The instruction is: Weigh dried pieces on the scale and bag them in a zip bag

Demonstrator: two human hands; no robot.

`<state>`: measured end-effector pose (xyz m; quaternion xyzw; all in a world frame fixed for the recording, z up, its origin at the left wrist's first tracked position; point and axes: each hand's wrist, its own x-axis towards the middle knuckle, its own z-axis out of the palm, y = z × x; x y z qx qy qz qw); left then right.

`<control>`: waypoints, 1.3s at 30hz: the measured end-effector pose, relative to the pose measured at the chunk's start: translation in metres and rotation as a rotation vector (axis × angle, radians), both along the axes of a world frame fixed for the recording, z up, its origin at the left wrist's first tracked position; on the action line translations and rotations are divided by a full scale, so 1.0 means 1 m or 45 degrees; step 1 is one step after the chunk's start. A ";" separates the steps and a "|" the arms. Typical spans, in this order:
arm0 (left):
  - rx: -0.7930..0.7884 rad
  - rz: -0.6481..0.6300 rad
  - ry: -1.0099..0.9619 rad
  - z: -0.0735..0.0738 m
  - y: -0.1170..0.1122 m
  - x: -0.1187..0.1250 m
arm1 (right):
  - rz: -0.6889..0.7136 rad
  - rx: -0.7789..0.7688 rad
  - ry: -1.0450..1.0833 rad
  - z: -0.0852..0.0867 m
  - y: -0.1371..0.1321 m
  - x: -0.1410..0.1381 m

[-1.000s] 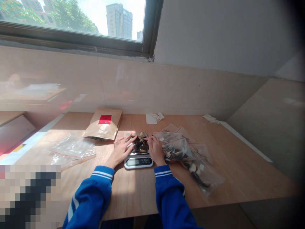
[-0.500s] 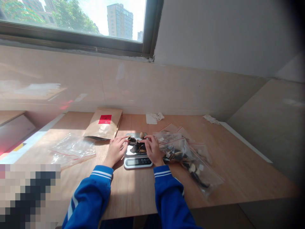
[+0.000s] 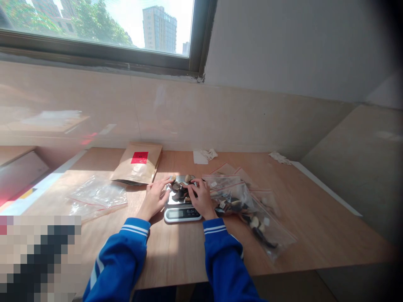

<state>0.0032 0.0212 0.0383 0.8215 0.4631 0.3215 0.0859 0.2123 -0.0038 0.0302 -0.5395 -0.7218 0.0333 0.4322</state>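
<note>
A small white digital kitchen scale (image 3: 183,214) sits in front of me with a dark display strip along its near edge. Several dark, curled dried pieces (image 3: 179,193) lie on its metal plate, with a pale round piece (image 3: 188,178) at the back. My left hand (image 3: 156,198) rests at the plate's left side, thumb and fingers apart, fingertips touching or close to the pieces. From the right, my right hand (image 3: 200,197) reaches over the plate, fingers spread and bent, fingertips on or near the pieces and covering some of them.
Right of the scale lie several clear zip bags (image 3: 258,224) holding dark and pale pieces. On the left are clear plastic bags (image 3: 97,193) and a brown paper pouch (image 3: 138,165) with a red label. White paper (image 3: 204,156) lies near the wall; a window (image 3: 100,31) is above.
The dark pieces on the plate have shifted; one raised piece by my left fingertips now lies lower among the others. My right fingers have bent slightly more.
</note>
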 end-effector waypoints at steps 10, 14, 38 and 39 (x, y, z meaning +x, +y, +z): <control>-0.025 -0.013 0.042 -0.002 0.001 -0.001 | -0.058 -0.083 -0.025 -0.002 0.005 0.000; -0.025 -0.053 0.042 0.000 0.000 0.000 | -0.074 -0.105 -0.012 0.000 0.008 -0.001; -0.006 -0.252 0.095 0.007 -0.011 0.003 | -0.391 0.212 0.398 0.001 0.013 0.018; 0.000 -0.264 0.107 0.007 -0.011 0.003 | -0.418 0.176 0.323 -0.002 0.014 0.019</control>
